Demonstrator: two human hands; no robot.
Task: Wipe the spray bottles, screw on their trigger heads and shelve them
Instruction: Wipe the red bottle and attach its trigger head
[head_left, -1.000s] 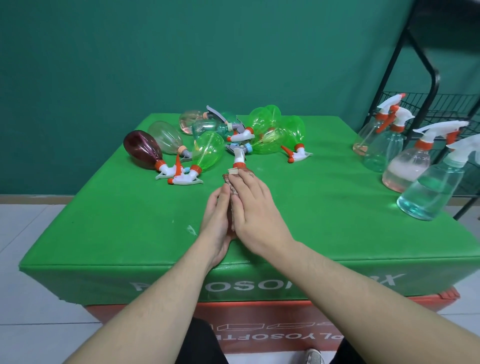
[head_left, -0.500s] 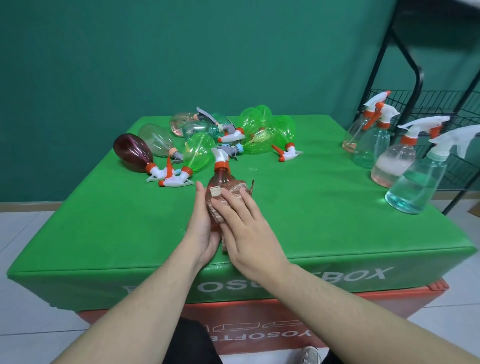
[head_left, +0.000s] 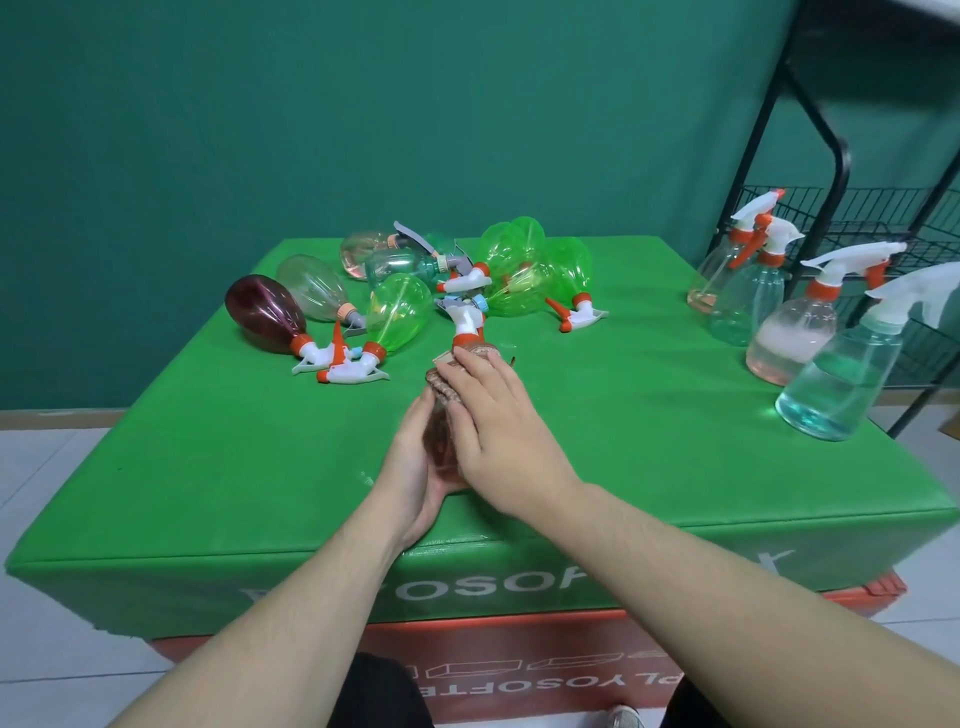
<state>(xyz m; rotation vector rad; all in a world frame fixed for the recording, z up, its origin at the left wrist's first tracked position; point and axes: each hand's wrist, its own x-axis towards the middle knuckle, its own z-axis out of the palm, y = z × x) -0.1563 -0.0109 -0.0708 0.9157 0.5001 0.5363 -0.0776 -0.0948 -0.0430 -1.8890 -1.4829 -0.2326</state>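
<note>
With the left hand (head_left: 415, 467) cupping the bottle (head_left: 441, 447) near the table's (head_left: 208, 467) front edge, the right hand (head_left: 498, 415) should press the cloth (head_left: 452, 387) flat and rub all round.

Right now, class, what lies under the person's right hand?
A brown cloth lies under the right hand, on a reddish spray bottle that the left hand holds. Both hands hide most of the bottle.

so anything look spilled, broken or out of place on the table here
No spill or damage shows. The only untidy part is the heap of bottles lying on their sides at the back of the green table, while four bottles stand upright at the right edge.
</note>
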